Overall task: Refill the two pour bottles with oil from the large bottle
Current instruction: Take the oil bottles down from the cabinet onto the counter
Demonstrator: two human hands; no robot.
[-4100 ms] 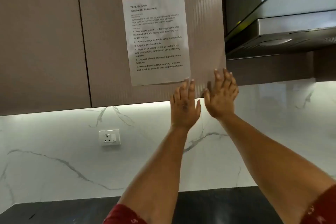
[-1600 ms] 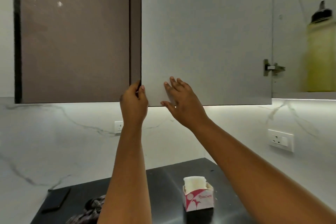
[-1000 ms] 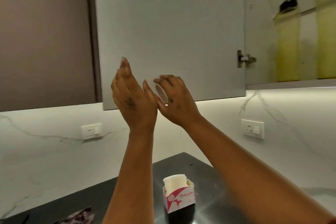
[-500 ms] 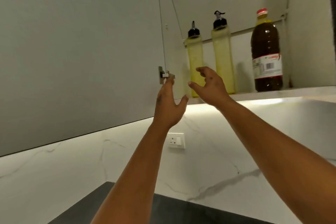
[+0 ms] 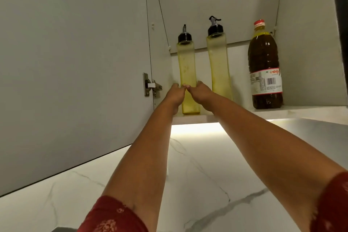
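Observation:
Two tall pour bottles with black spout caps stand on the shelf [image 5: 293, 112] of the open wall cupboard. My left hand [image 5: 174, 95] and my right hand [image 5: 200, 94] both grip the lower part of the left pour bottle [image 5: 186, 62], thumbs meeting in front of it. This bottle stands upright on the shelf. The right pour bottle [image 5: 218, 62] stands just beside my right hand. The large bottle [image 5: 265, 66] of dark oil, with a red cap and a label, stands farther right on the same shelf.
The open cupboard door [image 5: 75, 62] hangs on the left, its hinge [image 5: 150, 85] close to my left hand. Below is a white marble backsplash [image 5: 197, 175] lit by a strip under the shelf.
The cupboard door was swung open. Both hands then rose from in front of the shelf and closed round the left pour bottle.

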